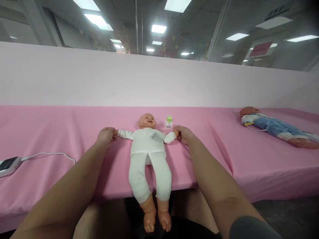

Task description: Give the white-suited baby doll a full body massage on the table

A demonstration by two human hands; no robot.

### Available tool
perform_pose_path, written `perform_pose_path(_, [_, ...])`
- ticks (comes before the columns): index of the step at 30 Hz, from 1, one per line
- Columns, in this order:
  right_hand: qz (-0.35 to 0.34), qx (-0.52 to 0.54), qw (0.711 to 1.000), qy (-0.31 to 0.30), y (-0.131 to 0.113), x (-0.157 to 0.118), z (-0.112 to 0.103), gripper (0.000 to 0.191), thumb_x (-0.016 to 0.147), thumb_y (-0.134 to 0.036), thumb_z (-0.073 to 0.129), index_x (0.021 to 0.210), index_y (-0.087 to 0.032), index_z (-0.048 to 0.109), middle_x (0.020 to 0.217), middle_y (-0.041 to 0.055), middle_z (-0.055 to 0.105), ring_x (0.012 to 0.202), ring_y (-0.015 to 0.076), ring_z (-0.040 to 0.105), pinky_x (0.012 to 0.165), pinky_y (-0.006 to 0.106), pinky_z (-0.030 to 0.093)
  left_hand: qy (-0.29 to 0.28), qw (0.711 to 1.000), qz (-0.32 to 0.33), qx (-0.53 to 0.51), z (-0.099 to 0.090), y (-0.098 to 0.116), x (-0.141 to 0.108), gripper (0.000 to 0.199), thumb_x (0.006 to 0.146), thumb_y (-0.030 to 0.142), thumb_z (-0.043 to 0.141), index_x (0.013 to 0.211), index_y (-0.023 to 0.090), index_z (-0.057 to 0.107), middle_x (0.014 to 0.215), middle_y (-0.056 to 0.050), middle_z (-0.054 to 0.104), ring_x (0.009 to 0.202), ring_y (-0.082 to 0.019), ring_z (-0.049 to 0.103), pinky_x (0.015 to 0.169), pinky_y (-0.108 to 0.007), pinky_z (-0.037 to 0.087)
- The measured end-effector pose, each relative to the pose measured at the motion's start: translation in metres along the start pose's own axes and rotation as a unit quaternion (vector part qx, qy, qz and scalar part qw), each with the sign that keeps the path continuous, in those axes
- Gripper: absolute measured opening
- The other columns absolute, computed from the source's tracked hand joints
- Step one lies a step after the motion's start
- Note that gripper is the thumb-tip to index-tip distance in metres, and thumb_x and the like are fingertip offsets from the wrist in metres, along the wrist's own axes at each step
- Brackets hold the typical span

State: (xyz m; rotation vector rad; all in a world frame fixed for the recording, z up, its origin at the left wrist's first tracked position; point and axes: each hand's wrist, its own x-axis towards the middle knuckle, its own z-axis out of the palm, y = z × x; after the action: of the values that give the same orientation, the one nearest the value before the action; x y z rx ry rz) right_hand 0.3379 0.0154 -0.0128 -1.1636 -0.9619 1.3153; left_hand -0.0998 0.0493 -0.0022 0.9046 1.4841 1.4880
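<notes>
A baby doll [149, 146] with a cloth body lies on its back, head away from me, its feet hanging past the front edge of the pink-covered table [199, 159]. Both of its arms are stretched out sideways. My left hand [106, 136] is closed around the doll's hand at the left. At the right, my right hand [184, 134] pinches the doll's other hand between thumb and fingers. Just beyond my right hand stands a small white bottle [168, 122] with a green cap, close to the doll's head.
A second doll [276, 127] in blue trousers lies at the far right with thin tubing around it. A white handheld device [10, 166] with a cable [50, 153] lies at the left. Behind the table rises a white wall [149, 83] with glass above it.
</notes>
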Motion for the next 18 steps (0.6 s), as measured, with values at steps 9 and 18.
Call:
perform_pose_path(9, [0.038, 0.055, 0.998, 0.008, -0.0030, -0.0016, -0.0041, 0.024, 0.075, -0.020, 0.067, 0.096, -0.013, 0.076, 0.080, 0.0079, 0.066, 0.060, 0.0135, 0.050, 0.046, 0.024, 0.038, 0.021, 0.999, -0.039, -0.001, -0.0011, -0.0001, 0.0070, 0.030, 0.068, 0.007, 0.066, 0.097, 0.016, 0.069, 0.069, -0.007, 0.067, 0.055, -0.022, 0.068, 0.061, -0.035, 0.061])
perform_pose_path(18, [0.016, 0.024, 0.999, -0.031, 0.0003, -0.0020, -0.0049, 0.016, 0.080, -0.026, 0.076, 0.092, -0.016, 0.075, 0.076, 0.0040, 0.064, 0.062, 0.0120, 0.052, 0.048, 0.023, 0.040, 0.012, 1.000, -0.025, -0.009, -0.0017, -0.0025, 0.0072, 0.031, 0.065, 0.006, 0.066, 0.095, 0.016, 0.069, 0.071, -0.007, 0.068, 0.057, -0.021, 0.068, 0.060, -0.034, 0.061])
